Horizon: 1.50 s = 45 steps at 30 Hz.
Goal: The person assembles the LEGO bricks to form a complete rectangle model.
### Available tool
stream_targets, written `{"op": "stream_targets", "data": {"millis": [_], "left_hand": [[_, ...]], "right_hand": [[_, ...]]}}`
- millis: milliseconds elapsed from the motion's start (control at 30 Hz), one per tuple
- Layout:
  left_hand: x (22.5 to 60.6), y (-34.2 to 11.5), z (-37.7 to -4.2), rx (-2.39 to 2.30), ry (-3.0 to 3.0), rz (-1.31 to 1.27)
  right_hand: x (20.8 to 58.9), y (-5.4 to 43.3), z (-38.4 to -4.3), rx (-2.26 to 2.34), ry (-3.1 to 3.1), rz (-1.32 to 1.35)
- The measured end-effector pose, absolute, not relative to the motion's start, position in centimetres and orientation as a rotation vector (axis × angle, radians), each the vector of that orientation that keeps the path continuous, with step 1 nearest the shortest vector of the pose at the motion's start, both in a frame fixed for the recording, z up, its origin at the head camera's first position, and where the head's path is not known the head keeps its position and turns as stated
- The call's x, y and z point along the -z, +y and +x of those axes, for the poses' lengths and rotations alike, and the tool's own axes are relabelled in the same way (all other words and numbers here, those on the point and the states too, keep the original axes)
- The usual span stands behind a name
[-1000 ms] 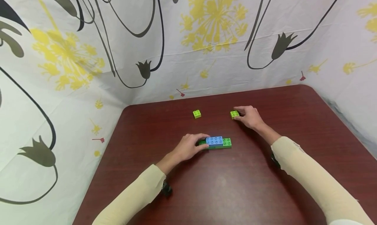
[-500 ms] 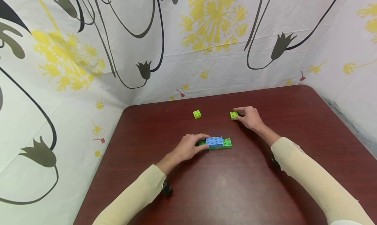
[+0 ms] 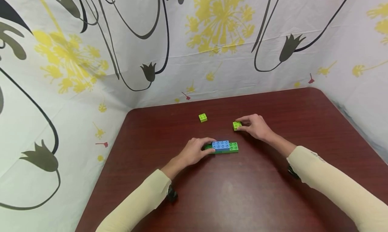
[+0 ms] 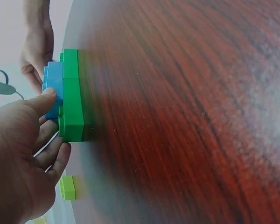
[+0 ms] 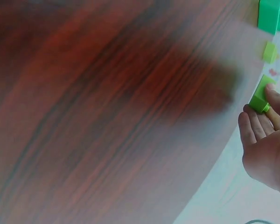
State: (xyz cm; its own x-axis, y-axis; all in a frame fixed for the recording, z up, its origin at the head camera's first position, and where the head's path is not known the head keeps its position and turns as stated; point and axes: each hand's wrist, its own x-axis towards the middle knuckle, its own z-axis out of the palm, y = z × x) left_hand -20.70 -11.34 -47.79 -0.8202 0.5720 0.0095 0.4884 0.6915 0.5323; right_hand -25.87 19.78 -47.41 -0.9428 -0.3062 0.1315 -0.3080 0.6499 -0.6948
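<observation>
Two green building blocks (image 3: 233,147) lie end to end with a blue block (image 3: 220,145) stacked across their joint. My left hand (image 3: 194,153) grips this assembly at its left end, the thumb on the near side of the blue block and fingers behind. In the left wrist view the thumb presses the blue block (image 4: 55,81) above the green blocks (image 4: 73,102). My right hand (image 3: 256,126) pinches a small lime-green block (image 3: 236,125) between thumb and fingers, behind and right of the assembly. The right wrist view shows this lime block (image 5: 260,94) under the thumb.
A second lime-green block (image 3: 202,117) rests on the dark red table (image 3: 169,124) toward the back, left of my right hand. A patterned cloth (image 3: 169,50) hangs behind and beside the table's edges.
My right hand has moved the lime-green block toward me and slightly left, closer to the green and blue assembly. My left hand has stayed in place on the assembly.
</observation>
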Motion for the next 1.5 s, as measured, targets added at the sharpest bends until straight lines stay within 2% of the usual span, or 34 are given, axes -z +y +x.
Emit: {"op": "stream_targets", "data": {"millis": [633, 1500], "left_hand": [[47.6, -11.3, -20.5, -0.789, 2.753, 0.855], [47.7, -11.2, -20.6, -0.785, 2.759, 0.867]], "right_hand": [[46.2, 18.4, -21.0, -1.345, -2.802, 0.700], [47.0, 17.5, -19.4, -1.380, -2.828, 0.757]]}}
